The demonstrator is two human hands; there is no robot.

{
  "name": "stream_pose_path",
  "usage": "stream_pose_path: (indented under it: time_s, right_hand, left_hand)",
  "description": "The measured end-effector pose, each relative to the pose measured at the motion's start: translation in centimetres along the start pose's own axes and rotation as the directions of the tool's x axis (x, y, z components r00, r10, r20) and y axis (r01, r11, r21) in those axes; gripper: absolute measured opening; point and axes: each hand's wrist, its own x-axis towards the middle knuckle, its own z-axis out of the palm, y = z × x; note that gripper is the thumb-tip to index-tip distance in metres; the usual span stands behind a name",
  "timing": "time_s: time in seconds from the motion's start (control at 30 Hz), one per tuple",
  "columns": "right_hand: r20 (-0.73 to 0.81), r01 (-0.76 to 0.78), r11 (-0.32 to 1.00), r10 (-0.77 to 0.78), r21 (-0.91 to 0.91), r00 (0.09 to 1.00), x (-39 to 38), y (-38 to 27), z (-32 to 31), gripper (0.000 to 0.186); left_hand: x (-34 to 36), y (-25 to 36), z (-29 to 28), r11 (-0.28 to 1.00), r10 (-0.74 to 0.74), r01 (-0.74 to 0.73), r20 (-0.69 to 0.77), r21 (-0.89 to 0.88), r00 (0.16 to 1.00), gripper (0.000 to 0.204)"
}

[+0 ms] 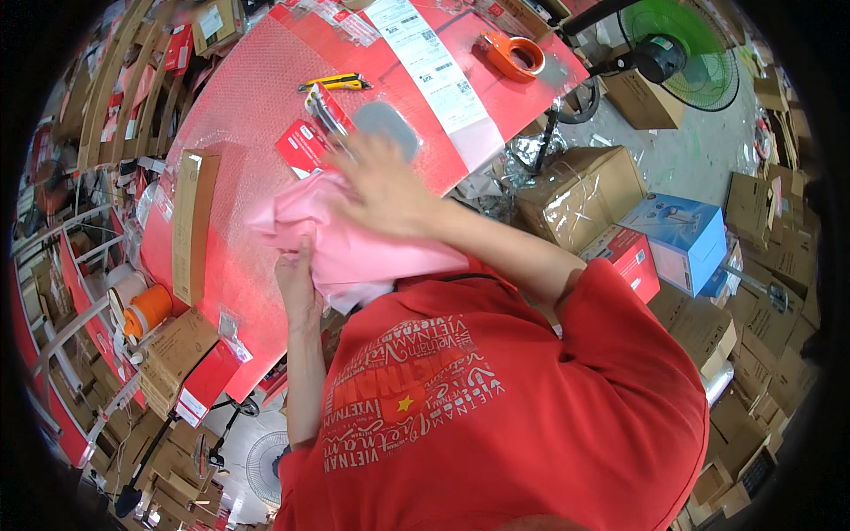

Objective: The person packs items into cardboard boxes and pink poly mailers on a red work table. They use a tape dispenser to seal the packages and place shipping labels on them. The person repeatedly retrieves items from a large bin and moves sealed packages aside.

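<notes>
A crumpled pink plastic bag (381,252) lies over the near edge of the red table, close against my body. Its lower edge shows a whitish patch. My left hand (299,276) pinches the bag's left side between thumb and fingers. Over the top of the bag is my right hand (390,188), blurred by motion, its fingers spread. Just beyond the bag are a red-and-white card pack (304,146) and a grey rounded flat pad (387,129), partly behind the right hand. A yellow cutter knife (336,82) rests farther back.
A strip of white printed labels (429,66) crosses the red table (266,88), with an orange tape dispenser (511,57) to its right. A long cardboard box (192,230) stands at left, near an orange tape roll (148,310). Cartons (584,195) and a green fan (677,53) are at right.
</notes>
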Motion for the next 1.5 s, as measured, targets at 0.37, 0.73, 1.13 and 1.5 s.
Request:
stream_pose_path:
  time_s: [0.37, 0.73, 1.13, 1.5]
  right_hand:
    - [0.532, -0.689, 0.326, 0.454, 0.648, 0.715, 3.7, 2.8, 8.7, 0.067]
    - [0.395, -0.239, 0.911, 0.366, -0.336, 0.842, -1.6, 4.5, 10.8, 0.106]
    - [0.795, 0.22, 0.973, -0.185, 0.067, 0.578, -8.0, 2.8, -0.9, 0.085]
    - [0.167, -0.154, 0.933, 0.217, -0.325, 0.962, -4.3, 10.6, 5.7, 0.065]
  left_hand:
    - [4.5, 3.3, -18.4, 0.486, 0.418, -0.054, -0.178, 0.872, 0.891, 0.068]
    - [2.5, -9.0, -14.5, -0.178, 0.582, -0.173, 0.245, 0.969, 0.775, 0.089]
    - [3.9, -4.7, -10.7, 0.285, 0.548, -0.294, 0.096, 0.912, 0.831, 0.021]
    - [3.5, -2.6, -6.9, -0.011, 0.429, -0.45, 0.411, 0.893, 0.804, 0.032]
